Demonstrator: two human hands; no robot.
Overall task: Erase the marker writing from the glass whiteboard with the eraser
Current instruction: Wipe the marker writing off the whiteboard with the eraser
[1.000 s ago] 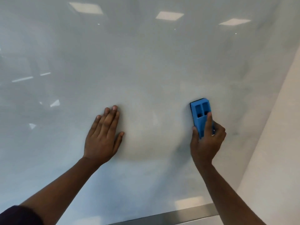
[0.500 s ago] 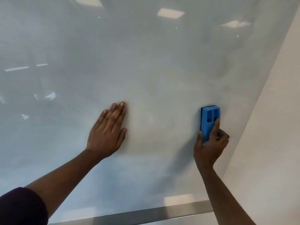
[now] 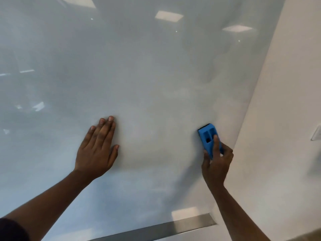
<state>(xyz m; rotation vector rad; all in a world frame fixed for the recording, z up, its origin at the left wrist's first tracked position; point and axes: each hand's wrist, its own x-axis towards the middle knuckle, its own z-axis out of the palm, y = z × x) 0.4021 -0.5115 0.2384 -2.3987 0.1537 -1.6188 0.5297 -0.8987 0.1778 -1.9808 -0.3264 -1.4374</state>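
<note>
The glass whiteboard [image 3: 147, 75] fills most of the view, glossy and pale, with reflections of ceiling lights and faint grey smudges. I see no clear marker writing on it. My right hand [image 3: 216, 162] grips a blue eraser [image 3: 207, 136] and presses it against the glass near the board's right edge. My left hand [image 3: 97, 150] lies flat on the glass with fingers together, to the left of the eraser and apart from it.
A metal strip [image 3: 173, 228] runs along the board's bottom edge. A plain white wall [image 3: 281, 119] adjoins the board on the right, with a small fixture [image 3: 317, 133] at the far right edge.
My right hand has carried the eraser rightward and a little down, toward the board's right edge. The view has shifted right. My left hand stays flat on the glass.
</note>
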